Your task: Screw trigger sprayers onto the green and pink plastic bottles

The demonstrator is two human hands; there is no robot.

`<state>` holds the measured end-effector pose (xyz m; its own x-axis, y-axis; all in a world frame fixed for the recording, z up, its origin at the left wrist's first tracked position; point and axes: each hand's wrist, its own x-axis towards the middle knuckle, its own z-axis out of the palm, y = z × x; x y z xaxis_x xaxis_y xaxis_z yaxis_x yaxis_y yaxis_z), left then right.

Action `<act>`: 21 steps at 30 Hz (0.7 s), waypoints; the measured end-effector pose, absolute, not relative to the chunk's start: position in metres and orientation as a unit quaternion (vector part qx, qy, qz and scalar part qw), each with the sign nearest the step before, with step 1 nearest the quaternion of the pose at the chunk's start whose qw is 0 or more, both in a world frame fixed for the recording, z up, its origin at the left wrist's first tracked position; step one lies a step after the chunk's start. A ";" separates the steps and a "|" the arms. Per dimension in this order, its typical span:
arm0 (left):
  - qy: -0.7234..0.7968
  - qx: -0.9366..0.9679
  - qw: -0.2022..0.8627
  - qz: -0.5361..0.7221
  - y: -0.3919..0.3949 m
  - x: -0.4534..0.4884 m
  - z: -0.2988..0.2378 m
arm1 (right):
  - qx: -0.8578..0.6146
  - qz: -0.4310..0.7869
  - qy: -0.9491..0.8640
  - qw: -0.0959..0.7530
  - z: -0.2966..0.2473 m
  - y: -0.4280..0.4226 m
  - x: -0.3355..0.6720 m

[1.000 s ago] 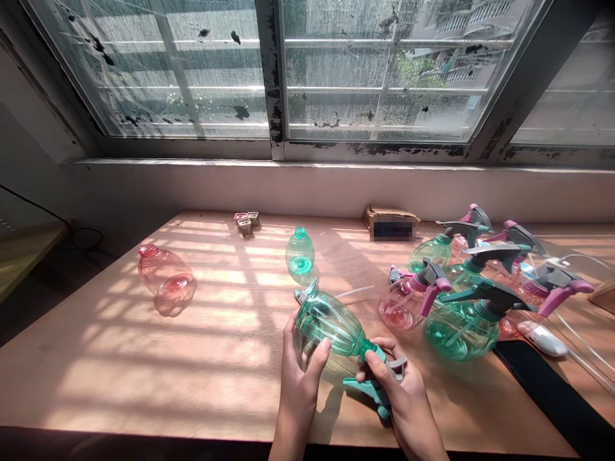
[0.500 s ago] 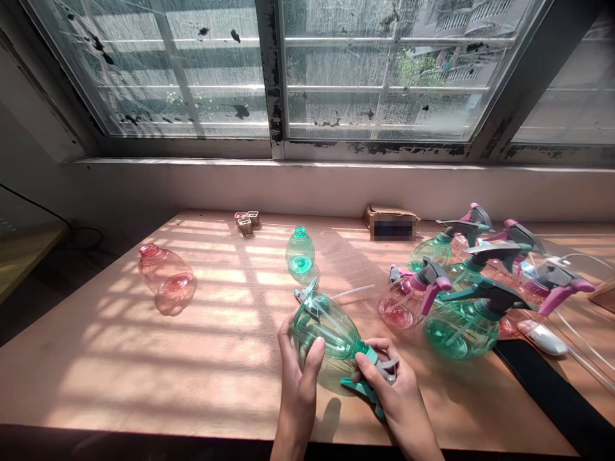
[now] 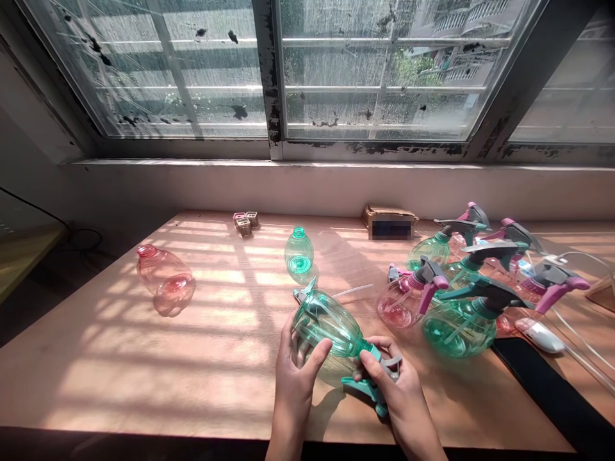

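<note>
A clear green spray bottle (image 3: 331, 323) lies tilted between my hands, its neck toward the lower right. My left hand (image 3: 300, 371) is closed around its wide base, thumb along the near side. The fingers of my right hand (image 3: 391, 378) pinch the teal collar (image 3: 371, 349) at the neck, beside a grey trigger part. Below that hand is a teal and dark sprayer piece (image 3: 365, 392); whether it joins the held bottle I cannot tell. Behind the bottle, another spray head (image 3: 305, 293) with a clear tube (image 3: 354, 290) lies partly hidden.
A headless green bottle (image 3: 298, 255) stands beyond my hands, and a headless pink bottle (image 3: 166, 275) at left. Several spray bottles with heads (image 3: 461, 326) crowd the right, near a white mouse (image 3: 542, 336) and black phone-like slab (image 3: 552, 397). A cardboard box (image 3: 390, 221) sits by the wall.
My left thumb has shifted up and right along the green bottle. My right hand keeps its pinch at the collar, with its fingers slightly moved.
</note>
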<state>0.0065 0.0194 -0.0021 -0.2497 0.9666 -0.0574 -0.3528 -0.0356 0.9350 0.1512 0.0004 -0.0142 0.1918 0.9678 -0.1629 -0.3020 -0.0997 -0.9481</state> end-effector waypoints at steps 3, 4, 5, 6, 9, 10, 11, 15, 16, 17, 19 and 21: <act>0.449 0.346 0.509 0.648 0.019 0.007 -0.004 | -0.501 0.544 -0.327 0.589 -0.014 0.000 0.150; 0.447 0.349 0.503 0.652 0.019 0.007 -0.006 | -0.500 0.543 -0.327 0.590 -0.014 0.000 0.149; 0.447 0.348 0.498 0.657 0.019 0.007 -0.007 | -0.498 0.544 -0.328 0.590 -0.014 0.000 0.148; 0.448 0.343 0.493 0.662 0.019 0.007 -0.009 | -0.496 0.547 -0.327 0.589 -0.014 0.000 0.147; 0.459 0.330 0.483 0.669 0.019 0.006 -0.011 | -0.491 0.560 -0.319 0.586 -0.012 -0.002 0.144; 0.464 0.332 0.480 0.666 0.019 0.006 -0.011 | -0.491 0.561 -0.320 0.584 -0.011 -0.002 0.143; 0.470 0.337 0.477 0.662 0.019 0.005 -0.011 | -0.492 0.560 -0.324 0.582 -0.010 -0.003 0.143; 0.478 0.343 0.479 0.652 0.020 0.005 -0.007 | -0.494 0.555 -0.339 0.577 -0.007 -0.005 0.140; 0.475 0.343 0.481 0.652 0.020 0.005 -0.006 | -0.493 0.557 -0.337 0.577 -0.007 -0.005 0.140; 0.471 0.346 0.483 0.652 0.020 0.005 -0.005 | -0.493 0.559 -0.331 0.579 -0.007 -0.005 0.140; 0.466 0.350 0.488 0.650 0.021 0.006 -0.005 | -0.492 0.564 -0.316 0.583 -0.008 -0.004 0.141; 0.462 0.346 0.497 0.648 0.021 0.006 -0.005 | -0.495 0.565 -0.303 0.587 -0.008 -0.003 0.144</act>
<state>0.0055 0.0211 -0.0050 -0.2655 0.9641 -0.0105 -0.3248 -0.0792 0.9425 0.1438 -0.0034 -0.0084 0.1794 0.9625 -0.2032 -0.3635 -0.1271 -0.9229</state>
